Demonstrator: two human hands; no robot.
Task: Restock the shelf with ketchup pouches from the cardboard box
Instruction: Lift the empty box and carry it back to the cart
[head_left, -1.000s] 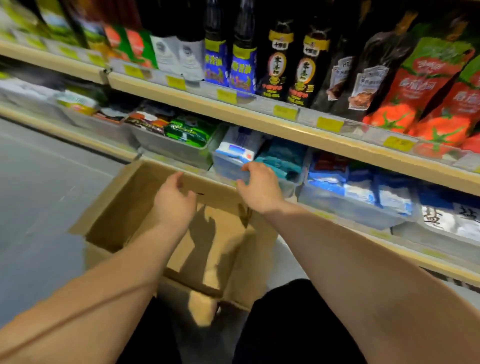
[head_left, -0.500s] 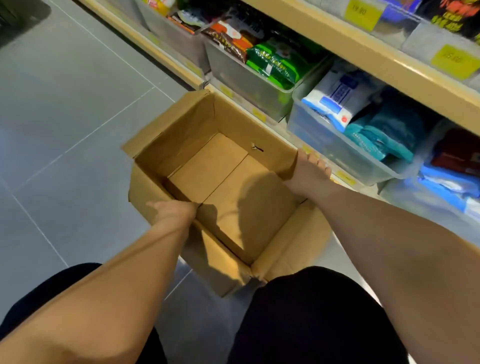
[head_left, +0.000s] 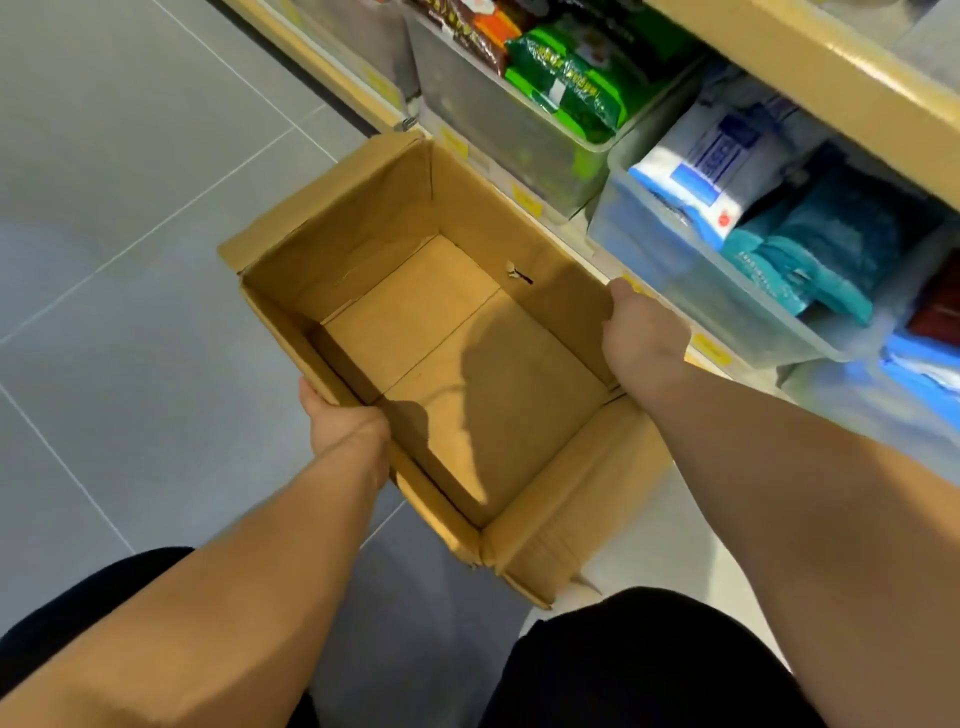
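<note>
Cardboard box sits open on the grey tiled floor, its far right side just beside the bottom shelf. Its flaps are folded outward and only the bare brown bottom panels show inside, with shadows of the arms across them; no ketchup pouches are in sight, either in the box or on the visible part of the shelf. A small tear marks the inner face of the right wall.

The left hand grips the near left wall of the box, fingers wrapped over the outside of the rim. The right hand clasps the top edge of the right wall, at the side next to the shelf. The hands are well apart, one on each long side of the box.

On the bottom shelf stand clear plastic bins. The far bin holds green packets and, further left, dark brown and orange packets. The next bin to the right holds white and blue packs and teal packs. At the right edge, blue packs lie in another clear bin. A tan shelf board overhangs them. The person's dark trouser legs fill the near edge.
</note>
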